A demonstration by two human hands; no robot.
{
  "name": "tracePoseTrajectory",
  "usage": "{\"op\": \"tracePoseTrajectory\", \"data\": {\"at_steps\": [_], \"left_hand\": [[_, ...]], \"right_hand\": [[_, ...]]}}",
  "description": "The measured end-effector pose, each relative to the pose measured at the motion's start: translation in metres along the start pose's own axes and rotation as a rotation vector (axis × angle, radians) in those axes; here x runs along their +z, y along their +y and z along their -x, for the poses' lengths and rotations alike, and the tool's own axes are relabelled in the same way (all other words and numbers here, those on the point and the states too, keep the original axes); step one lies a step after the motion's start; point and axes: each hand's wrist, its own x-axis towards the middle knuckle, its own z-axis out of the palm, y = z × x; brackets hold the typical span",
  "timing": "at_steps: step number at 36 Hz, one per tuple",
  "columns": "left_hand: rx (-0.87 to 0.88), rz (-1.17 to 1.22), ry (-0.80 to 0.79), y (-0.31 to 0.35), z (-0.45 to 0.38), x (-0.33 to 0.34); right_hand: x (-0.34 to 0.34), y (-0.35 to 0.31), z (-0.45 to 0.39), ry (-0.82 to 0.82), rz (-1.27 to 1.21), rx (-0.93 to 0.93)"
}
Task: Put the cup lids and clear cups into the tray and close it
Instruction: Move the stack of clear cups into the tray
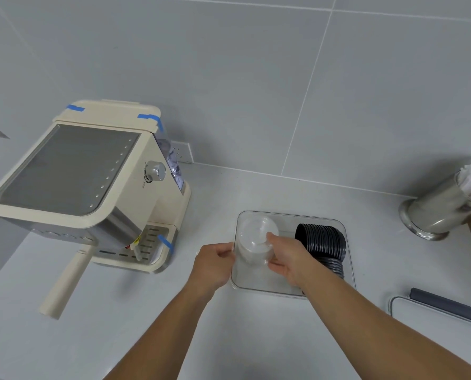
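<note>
Left hand point(215, 263) grips the near-left rim of the clear tray point(289, 215) while the right hand point(289, 260) holds a stack of clear cups point(257, 239), apparently lowering it into the tray's left side. Black lids point(322, 242) already lie stacked in its right side. Its lid point(434, 316), off to the right, is yet to go on.

Grey tiled wall point(256, 78), pale counter point(228, 338), wall socket point(183, 152).
</note>
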Motion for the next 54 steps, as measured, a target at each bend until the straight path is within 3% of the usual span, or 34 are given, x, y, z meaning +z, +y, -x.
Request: {"op": "tracePoseTrajectory", "data": {"at_steps": [9,19,39,47,54], "left_hand": [[-0.006,0.015,-0.001,-0.002,-0.001,0.002],[-0.052,0.023,-0.018,0.002,0.003,0.000],[-0.142,0.133,-0.014,0.001,0.009,0.000],[-0.035,0.094,0.050,0.006,0.024,-0.004],[0.107,0.024,0.084,0.013,0.052,0.001]], "right_hand": [[-0.003,0.003,0.008,-0.033,-0.122,-0.006],[0.002,0.010,0.006,0.018,-0.050,-0.138],[-0.009,0.007,0.023,-0.048,-0.047,-0.089],[-0.025,0.014,0.046,-0.098,-0.106,-0.129],[-0.054,0.029,0.064,-0.104,0.022,-0.290]]}}
